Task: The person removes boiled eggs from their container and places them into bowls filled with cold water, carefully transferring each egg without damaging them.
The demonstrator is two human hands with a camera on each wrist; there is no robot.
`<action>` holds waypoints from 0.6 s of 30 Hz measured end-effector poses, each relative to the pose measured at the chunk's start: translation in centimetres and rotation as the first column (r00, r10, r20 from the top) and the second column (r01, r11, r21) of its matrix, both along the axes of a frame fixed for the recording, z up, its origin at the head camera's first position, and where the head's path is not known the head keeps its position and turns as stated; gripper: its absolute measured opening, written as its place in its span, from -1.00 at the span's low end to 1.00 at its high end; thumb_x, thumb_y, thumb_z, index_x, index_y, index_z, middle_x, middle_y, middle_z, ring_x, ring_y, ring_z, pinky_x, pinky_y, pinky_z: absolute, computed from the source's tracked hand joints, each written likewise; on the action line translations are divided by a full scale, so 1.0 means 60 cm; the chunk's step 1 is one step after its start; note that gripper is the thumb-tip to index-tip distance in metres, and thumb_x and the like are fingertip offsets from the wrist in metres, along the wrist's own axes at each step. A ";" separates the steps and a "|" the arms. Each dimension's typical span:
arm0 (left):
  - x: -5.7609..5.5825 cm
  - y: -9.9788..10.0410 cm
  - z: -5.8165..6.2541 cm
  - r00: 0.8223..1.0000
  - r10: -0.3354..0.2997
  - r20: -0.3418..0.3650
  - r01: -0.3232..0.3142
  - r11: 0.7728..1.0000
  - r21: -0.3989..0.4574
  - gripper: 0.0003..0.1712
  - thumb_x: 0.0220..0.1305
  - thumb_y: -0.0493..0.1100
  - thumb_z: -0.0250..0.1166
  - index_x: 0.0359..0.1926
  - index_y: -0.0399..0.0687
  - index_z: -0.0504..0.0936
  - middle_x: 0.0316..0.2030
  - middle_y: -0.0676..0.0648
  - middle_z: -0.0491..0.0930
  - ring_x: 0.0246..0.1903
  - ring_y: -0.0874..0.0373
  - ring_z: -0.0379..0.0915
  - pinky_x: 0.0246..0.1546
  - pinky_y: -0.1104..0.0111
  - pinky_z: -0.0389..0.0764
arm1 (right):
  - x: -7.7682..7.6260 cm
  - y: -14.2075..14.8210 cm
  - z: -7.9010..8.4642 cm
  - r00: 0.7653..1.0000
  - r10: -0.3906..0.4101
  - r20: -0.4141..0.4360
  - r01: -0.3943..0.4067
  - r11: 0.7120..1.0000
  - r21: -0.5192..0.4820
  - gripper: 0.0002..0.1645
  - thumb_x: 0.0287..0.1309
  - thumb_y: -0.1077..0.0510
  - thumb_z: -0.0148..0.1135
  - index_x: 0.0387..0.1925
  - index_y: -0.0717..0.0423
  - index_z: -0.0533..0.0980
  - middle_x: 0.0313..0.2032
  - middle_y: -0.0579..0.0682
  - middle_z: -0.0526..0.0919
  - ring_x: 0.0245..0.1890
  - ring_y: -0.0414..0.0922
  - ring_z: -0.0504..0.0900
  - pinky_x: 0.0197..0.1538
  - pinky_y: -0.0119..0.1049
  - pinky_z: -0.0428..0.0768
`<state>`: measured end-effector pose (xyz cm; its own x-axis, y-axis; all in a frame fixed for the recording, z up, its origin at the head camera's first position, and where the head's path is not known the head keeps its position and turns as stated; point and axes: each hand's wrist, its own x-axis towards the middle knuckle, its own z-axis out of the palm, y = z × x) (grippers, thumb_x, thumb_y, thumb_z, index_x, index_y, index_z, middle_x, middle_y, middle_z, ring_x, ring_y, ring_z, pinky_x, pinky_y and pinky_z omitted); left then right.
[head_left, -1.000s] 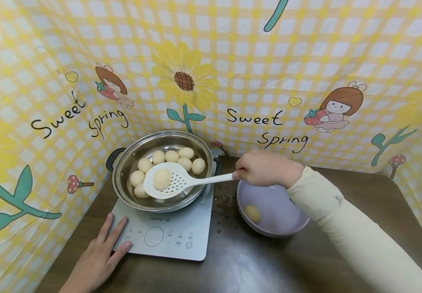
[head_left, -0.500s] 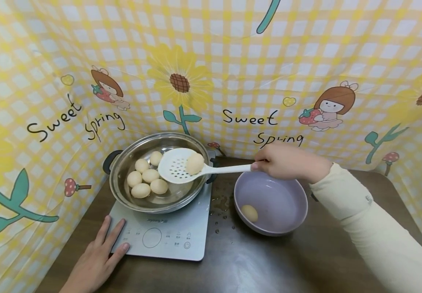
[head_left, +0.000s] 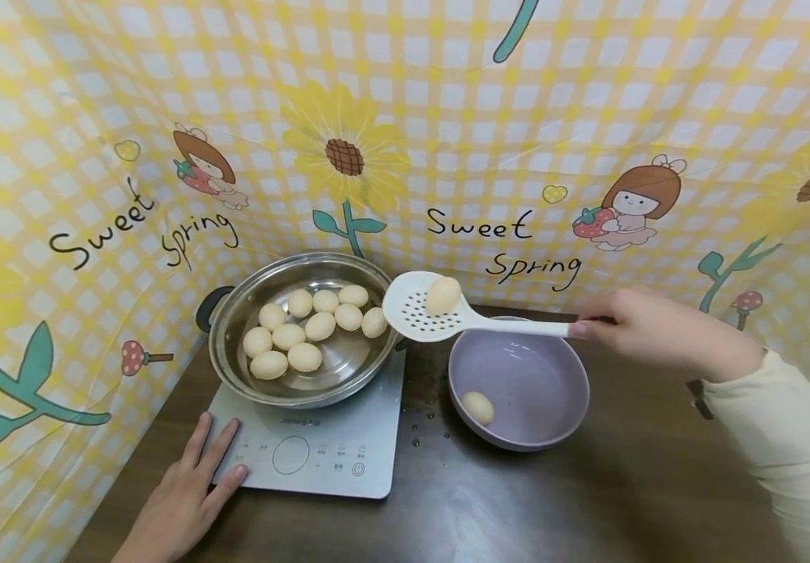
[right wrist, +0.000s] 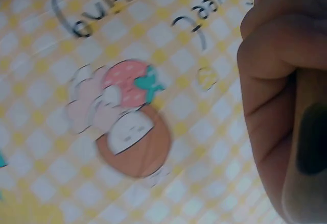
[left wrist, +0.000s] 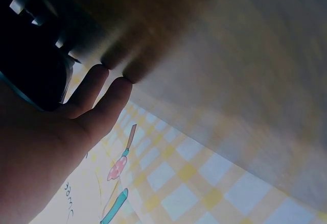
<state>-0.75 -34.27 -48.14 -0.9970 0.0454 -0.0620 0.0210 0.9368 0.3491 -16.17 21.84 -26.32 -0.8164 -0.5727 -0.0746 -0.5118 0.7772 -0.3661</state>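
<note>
The right hand [head_left: 647, 332] grips a slotted spoon [head_left: 471, 319] (one egg [head_left: 443, 295] aboard).

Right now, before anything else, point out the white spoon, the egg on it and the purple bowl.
White spoon [head_left: 474, 319]: head view, on the neck between head and handle.
Egg [head_left: 443, 296]: head view, on the middle of its shell.
Purple bowl [head_left: 535, 383]: head view, on its bare inside.
</note>
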 end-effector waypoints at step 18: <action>0.001 0.000 0.000 1.000 -0.007 -0.017 0.007 1.000 0.006 -0.19 0.56 0.18 0.04 0.62 -0.01 0.00 0.56 -0.37 -0.30 0.10 -0.79 0.17 -0.16 -0.46 0.34 | 0.056 0.134 -0.084 0.982 -0.171 0.079 0.166 0.984 0.066 -0.88 0.30 -0.06 0.35 -0.37 -0.20 0.64 -0.66 -0.28 0.33 -0.65 -0.30 0.23 -0.55 -0.35 0.26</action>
<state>-0.67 -34.27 -48.12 -0.9976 0.0523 -0.0452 0.0330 0.9346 0.3541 -12.84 29.91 -31.35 -0.8903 -0.4198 -0.1763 -0.3408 0.8711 -0.3536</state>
